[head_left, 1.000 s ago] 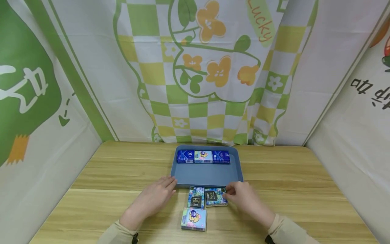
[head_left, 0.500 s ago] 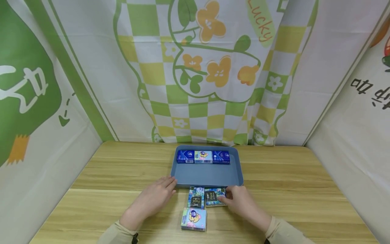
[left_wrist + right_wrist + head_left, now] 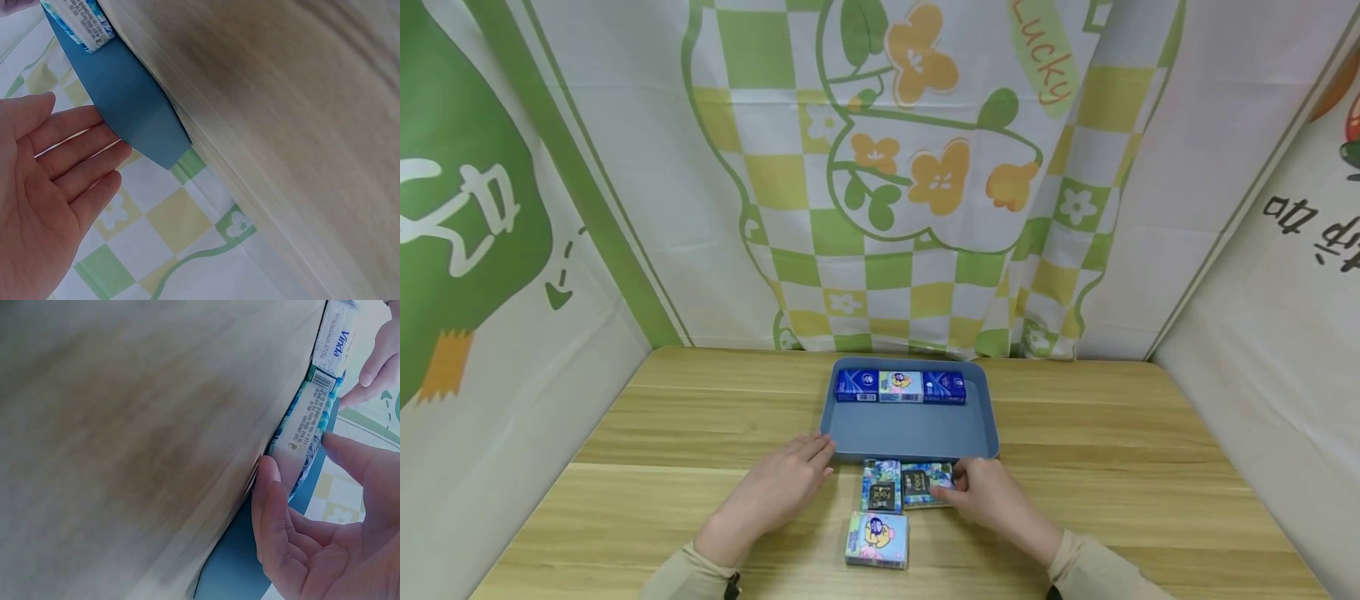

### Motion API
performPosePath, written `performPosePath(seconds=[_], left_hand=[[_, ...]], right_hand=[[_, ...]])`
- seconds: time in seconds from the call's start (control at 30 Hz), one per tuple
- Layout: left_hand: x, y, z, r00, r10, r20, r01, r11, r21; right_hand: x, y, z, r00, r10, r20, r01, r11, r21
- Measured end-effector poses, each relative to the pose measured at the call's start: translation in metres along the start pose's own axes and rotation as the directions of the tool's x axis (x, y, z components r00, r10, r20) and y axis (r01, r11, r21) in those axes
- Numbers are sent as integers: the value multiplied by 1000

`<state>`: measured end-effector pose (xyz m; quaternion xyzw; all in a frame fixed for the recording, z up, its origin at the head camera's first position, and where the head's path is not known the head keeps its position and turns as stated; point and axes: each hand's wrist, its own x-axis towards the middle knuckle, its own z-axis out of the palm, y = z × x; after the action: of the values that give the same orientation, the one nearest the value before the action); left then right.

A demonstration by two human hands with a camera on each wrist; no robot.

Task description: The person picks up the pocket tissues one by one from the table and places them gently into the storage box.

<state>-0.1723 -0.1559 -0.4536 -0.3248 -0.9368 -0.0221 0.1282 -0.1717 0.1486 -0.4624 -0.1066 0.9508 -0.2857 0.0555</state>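
My right hand pinches a flowery blue-green tissue pack at its right end, thumb on top. In the right wrist view, the thumb and fingers are on opposite faces of that pack. A second flowery tissue pack lies right beside it on the left. Nearer the front lies a light blue tissue pack with a duck print. The fingers of my left hand, almost straight, touch the near left corner of the blue tray; the left wrist view shows them against its wall.
Inside the tray along its far side stand a dark blue tissue pack, a light blue duck-print pack and another dark blue pack. The wooden table meets a printed curtain at the back.
My right hand has come round the flowery pack's right end and shifted the pack slightly left, against its neighbour, which has also moved a little left. The left hand has stayed in place.
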Motion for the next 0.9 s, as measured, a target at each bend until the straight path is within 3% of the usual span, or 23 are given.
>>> performPosePath(seconds=[0.43,0.9], left_hand=[[0,-1,1,1000,9,2,-9,1000,3],[1,0,0,1000,-6,20,6,1000,-23]], right_hand=[[2,-1,3,999,-12,-51,9,997,-71],[0,-5,1,999,26,24,-26,1000,-12]])
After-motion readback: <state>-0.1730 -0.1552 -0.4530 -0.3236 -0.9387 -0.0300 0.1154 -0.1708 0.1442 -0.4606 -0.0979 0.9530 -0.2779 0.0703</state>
